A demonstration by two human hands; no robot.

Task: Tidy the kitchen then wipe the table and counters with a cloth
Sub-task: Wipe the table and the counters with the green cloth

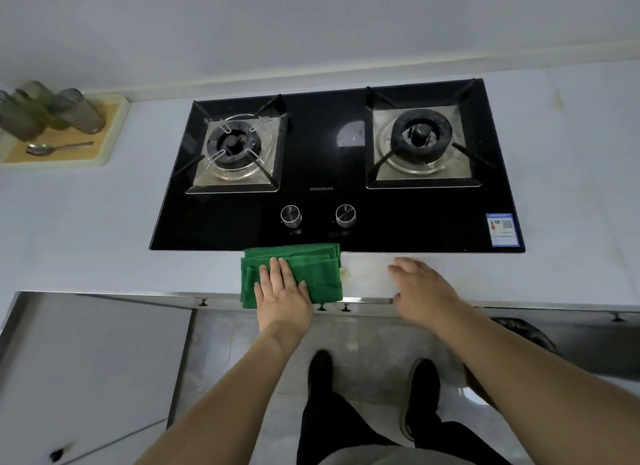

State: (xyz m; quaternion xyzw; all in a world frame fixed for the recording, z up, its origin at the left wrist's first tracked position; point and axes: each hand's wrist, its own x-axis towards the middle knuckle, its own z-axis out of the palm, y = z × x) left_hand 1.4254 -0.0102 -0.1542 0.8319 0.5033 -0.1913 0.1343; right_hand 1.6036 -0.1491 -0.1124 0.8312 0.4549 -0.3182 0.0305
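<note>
A folded green cloth lies on the pale counter, on the front strip just before the black gas hob. My left hand presses flat on the cloth with straight fingers. My right hand rests on the bare counter to the right of the cloth, fingers spread and relaxed, holding nothing.
The hob has two burners and two knobs. At the far left a tray holds several upturned glasses and a spoon. Below the counter edge are cabinet doors, tiled floor and my shoes.
</note>
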